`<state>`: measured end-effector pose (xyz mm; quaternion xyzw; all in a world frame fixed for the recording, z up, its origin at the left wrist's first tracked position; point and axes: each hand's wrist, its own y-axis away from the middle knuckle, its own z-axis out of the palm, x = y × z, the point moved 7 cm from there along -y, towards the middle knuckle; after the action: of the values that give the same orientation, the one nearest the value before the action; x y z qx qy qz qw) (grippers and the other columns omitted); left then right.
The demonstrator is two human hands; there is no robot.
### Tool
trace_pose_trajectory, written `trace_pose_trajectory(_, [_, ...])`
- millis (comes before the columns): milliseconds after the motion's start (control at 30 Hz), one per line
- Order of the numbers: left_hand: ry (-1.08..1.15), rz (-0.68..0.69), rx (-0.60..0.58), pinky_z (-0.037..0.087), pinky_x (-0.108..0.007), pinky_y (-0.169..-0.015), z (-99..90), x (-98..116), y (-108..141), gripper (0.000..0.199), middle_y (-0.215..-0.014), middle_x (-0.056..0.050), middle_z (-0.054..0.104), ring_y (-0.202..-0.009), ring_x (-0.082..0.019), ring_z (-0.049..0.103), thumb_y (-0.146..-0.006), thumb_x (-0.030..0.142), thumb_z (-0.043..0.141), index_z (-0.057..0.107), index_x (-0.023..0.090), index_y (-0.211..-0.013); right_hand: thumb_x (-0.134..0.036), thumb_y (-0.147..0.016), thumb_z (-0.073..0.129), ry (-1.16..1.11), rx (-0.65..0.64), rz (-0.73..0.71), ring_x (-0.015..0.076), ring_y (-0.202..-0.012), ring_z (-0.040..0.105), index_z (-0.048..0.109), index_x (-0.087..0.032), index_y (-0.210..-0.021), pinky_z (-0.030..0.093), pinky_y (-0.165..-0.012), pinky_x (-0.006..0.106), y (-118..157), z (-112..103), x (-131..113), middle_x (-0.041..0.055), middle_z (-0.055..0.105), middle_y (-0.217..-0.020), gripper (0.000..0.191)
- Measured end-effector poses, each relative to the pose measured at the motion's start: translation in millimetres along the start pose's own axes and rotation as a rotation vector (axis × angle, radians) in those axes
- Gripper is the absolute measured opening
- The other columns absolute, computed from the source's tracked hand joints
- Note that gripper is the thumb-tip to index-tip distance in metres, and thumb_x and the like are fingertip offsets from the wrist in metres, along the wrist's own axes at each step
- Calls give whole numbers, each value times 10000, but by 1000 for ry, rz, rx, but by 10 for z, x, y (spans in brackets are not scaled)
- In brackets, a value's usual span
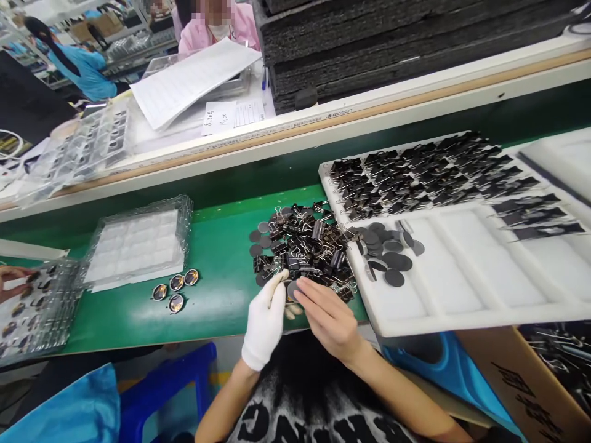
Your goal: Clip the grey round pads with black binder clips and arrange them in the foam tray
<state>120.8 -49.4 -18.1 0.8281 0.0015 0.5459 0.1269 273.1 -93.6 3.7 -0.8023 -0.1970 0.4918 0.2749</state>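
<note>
My left hand (265, 320), in a white glove, is closed around a small round part, mostly hidden, with a bit of gold colour showing. My bare right hand (330, 317) has its fingertips together on a dark grey disc (292, 290), held against that part. Just beyond both hands lies a heap of black binder clips (309, 240) with wire handles. Loose grey discs (265, 242) lie at the heap's left edge. More dark discs (394, 261) are piled on the white foam tray (443, 264) to the right. Several round silver-rimmed parts (176, 282) rest on the green table at left.
Rows of black binder clips (415, 175) fill the foam tray's far side. Clear plastic trays (138, 237) stand at left, where another person's hand (13, 280) touches a further stack (41, 307). A raised ledge (221, 147) runs behind. A cardboard box (517, 381) stands below right.
</note>
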Motion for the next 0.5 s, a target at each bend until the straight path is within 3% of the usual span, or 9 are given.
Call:
trace_pose_trajectory(100, [42, 80, -107, 609, -351, -860, 131, 85, 14, 571, -1154, -123, 747, -939, -195, 719, -1044, 512, 356, 511, 174, -1477, 7, -901, 492, 93, -90, -39, 324, -1401, 540, 379, -302, -1591, 560, -1052, 585, 75, 65, 4, 106, 637, -1434, 765])
trace_pose_trajectory(200, [38, 8, -205, 617, -340, -823, 247, 7, 21, 550, -1099, -84, 761, -831, -165, 711, -1034, 457, 427, 466, 202, -1520, -9, -900, 475, -12, -38, 36, 320, -1410, 530, 374, -279, -1574, 514, -1076, 609, 148, 6, 10, 124, 630, -1439, 733])
trace_pose_trajectory(267, [-6, 0, -214, 603, -344, -896, 288, -24, 41, 513, -1173, -74, 750, -882, -160, 719, -1026, 394, 451, 487, 224, -1508, -86, -907, 561, -119, 61, 186, 316, -1361, 563, 417, -260, -1535, 537, -1051, 568, 182, -79, 83, 151, 600, -1450, 667])
trace_pose_trajectory(333, [-60, 52, -216, 559, -344, -1009, 296, -7, 63, 511, -1343, -72, 690, -1067, -177, 707, -999, 355, 501, 504, 244, -1498, -203, -910, 662, -240, 54, 403, 292, -1235, 636, 568, -251, -1417, 593, -962, 474, 209, -78, 218, 149, 639, -1364, 518])
trace_pose_trajectory(367, [-83, 72, -239, 554, -333, -1013, 294, 4, 70, 532, -1346, -63, 690, -1092, -177, 703, -991, 351, 515, 483, 254, -1514, -259, -913, 689, -325, 9, 516, 272, -1152, 670, 651, -244, -1324, 612, -903, 424, 223, -40, 288, 137, 680, -1281, 413])
trace_pose_trajectory(433, [-138, 112, -336, 577, -307, -921, 274, 32, 54, 551, -1146, -29, 766, -958, -155, 728, -1012, 361, 478, 425, 263, -1551, -342, -920, 704, -525, -96, 695, 235, -1011, 704, 764, -236, -1131, 619, -819, 361, 247, 56, 381, 106, 735, -1124, 244])
trace_pose_trajectory(500, [-284, 194, -315, 566, -298, -854, 129, 94, -57, 485, -918, 7, 774, -806, -145, 717, -1036, 381, 425, 490, 261, -1501, -386, -900, 729, -675, -95, 810, 210, -911, 705, 803, -230, -1031, 610, -763, 334, 260, 83, 442, 89, 753, -1047, 217])
